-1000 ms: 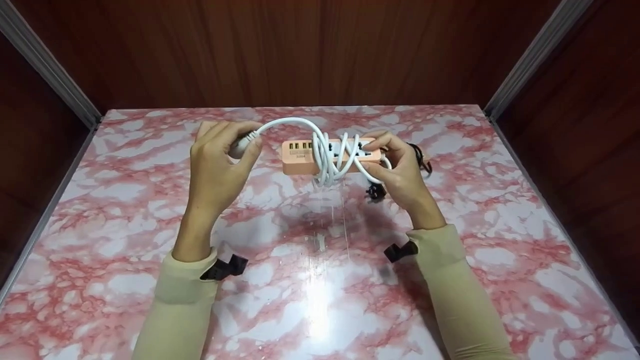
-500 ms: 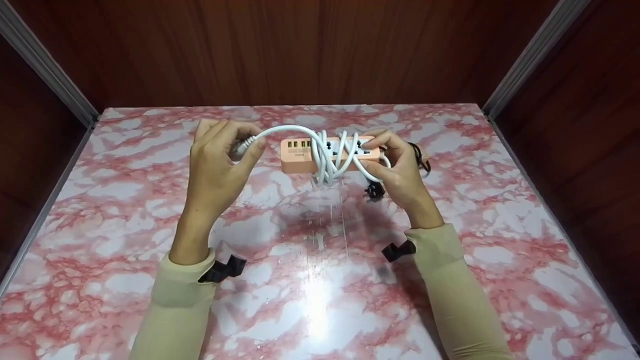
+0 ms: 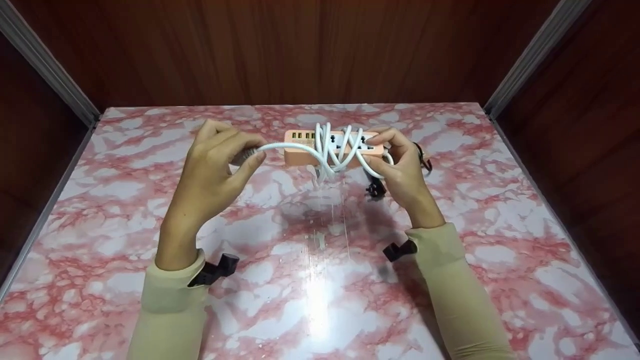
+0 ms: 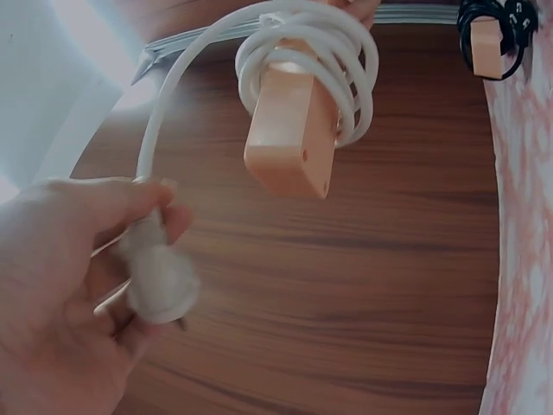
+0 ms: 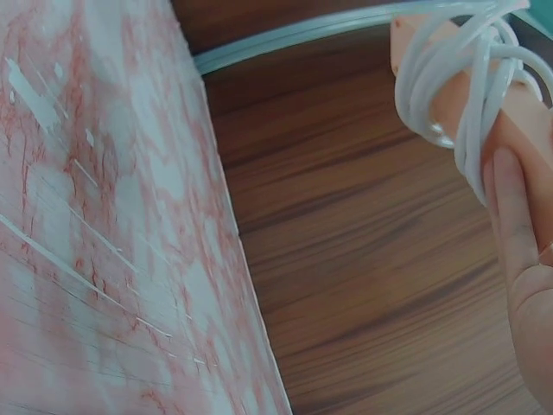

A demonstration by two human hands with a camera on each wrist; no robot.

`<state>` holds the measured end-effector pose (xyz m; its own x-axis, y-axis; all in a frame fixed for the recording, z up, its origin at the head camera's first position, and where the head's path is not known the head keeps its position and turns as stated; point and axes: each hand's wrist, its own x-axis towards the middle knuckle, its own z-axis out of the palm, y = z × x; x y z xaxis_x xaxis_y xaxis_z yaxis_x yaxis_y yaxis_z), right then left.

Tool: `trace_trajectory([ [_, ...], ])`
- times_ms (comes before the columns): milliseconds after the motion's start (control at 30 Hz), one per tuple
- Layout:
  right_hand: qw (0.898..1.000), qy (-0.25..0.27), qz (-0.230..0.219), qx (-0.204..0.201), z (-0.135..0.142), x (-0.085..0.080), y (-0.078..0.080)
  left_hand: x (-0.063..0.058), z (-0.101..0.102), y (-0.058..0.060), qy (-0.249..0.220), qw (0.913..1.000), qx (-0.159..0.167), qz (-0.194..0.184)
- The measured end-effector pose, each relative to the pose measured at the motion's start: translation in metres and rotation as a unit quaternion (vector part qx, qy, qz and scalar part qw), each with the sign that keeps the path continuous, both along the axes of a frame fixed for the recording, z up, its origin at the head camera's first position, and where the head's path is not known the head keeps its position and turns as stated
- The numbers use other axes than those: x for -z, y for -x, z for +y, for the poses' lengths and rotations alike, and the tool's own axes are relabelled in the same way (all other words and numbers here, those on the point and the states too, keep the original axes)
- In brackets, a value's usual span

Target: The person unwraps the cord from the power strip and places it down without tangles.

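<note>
A peach power strip [image 3: 299,158] with USB ports and white sockets is held level above the table. My right hand [image 3: 404,175] grips its right end, thumb at the front side and fingers on top. White cable [image 3: 322,145] is wound in several crossing turns around the strip's middle. From these turns one length runs left to my left hand [image 3: 210,172]. That hand pinches the cable's end at the white plug [image 4: 162,285], which the left wrist view shows, somewhat blurred. Fingers hide most of the plug in the head view.
On the pink and white marbled table [image 3: 280,240], behind my right hand, lies a black cord [image 3: 425,159] with a black plug [image 3: 375,188]. The left wrist view shows a peach block [image 4: 486,47] beside that cord. Dark wooden panels [image 3: 300,50] enclose the back and sides.
My left hand has lowered and tilted, bringing the white cable from an arch above the strip down across its front. The right hand has lifted the strip slightly and still holds it.
</note>
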<state>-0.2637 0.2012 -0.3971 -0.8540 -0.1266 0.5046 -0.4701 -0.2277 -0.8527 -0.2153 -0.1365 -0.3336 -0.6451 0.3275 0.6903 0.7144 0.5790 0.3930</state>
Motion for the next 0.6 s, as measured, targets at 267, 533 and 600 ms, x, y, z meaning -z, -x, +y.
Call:
trace_trajectory([
  [267,1.0,0.004,-0.001,0.011,0.0,-0.001,0.0,-0.001,-0.01,-0.005,0.069,0.9955,0.029,-0.057],
  [533,1.0,0.01,0.0,0.013,0.0,-0.002,0.0,0.002,-0.015,-0.002,0.102,0.9872,0.065,-0.104],
  [600,1.0,0.015,0.0,0.013,0.0,-0.002,0.0,0.004,-0.015,-0.001,0.11,0.9841,0.079,-0.115],
])
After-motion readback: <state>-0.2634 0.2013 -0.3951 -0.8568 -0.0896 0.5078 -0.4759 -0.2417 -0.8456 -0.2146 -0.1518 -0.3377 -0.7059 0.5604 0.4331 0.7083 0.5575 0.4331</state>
